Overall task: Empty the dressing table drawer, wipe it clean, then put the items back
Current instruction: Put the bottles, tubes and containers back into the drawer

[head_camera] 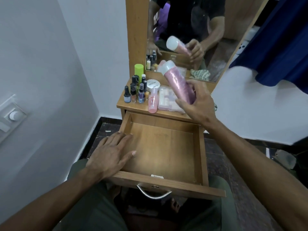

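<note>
The wooden drawer [202,155] is pulled out and holds nothing; its metal handle [154,194] faces me. My left hand [111,152] rests flat on the drawer's left rim, fingers spread. My right hand [198,104] grips a tall pink glittery bottle with a white cap [175,80], held tilted above the right side of the tabletop [121,104]. On the tabletop stand several small dark bottles [135,92], a green can [139,70], a white jar [153,85], a pink bottle lying on its side [153,101] and a clear plastic box [166,99].
A mirror [186,30] rises behind the tabletop, and a folded patterned cloth [200,75] lies at its foot. A white wall with a switch plate [11,114] is at left. Blue fabric [283,44] hangs at upper right. Dark floor surrounds the table.
</note>
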